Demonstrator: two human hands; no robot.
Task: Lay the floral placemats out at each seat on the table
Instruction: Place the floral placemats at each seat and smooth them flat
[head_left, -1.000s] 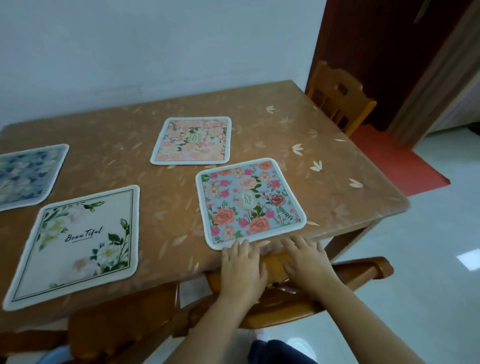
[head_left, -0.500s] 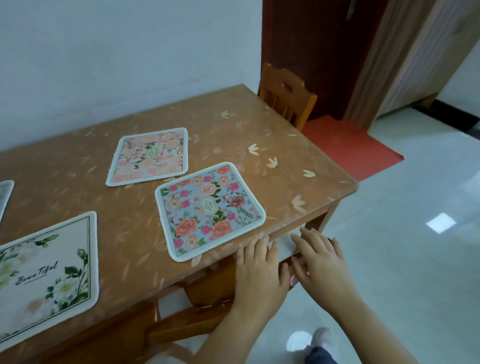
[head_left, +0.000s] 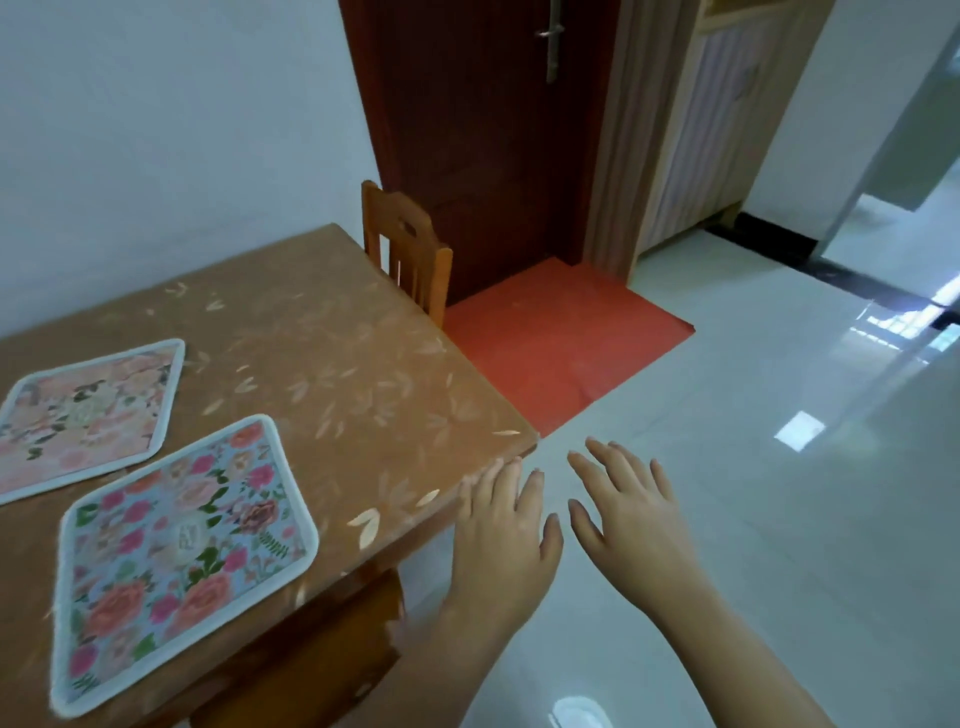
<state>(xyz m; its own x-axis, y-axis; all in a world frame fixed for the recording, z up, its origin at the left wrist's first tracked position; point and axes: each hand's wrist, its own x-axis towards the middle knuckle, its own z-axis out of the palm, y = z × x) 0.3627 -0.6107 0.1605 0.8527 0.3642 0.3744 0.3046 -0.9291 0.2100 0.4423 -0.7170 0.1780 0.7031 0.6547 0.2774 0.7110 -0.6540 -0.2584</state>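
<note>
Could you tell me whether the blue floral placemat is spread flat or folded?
Spread flat: the blue floral placemat lies open on the table, whole white border showing.

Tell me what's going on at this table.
A person is setting out floral placemats. The blue placemat lies flat near the front edge of the table, the pink placemat just behind it. Both hands are open and hold nothing: the left hand is by the table's corner, the right hand over the floor beside it. The table end by the wooden chair has no mat.

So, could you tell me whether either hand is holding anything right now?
Nothing is held: the left hand and right hand are both open, fingers spread.
</note>
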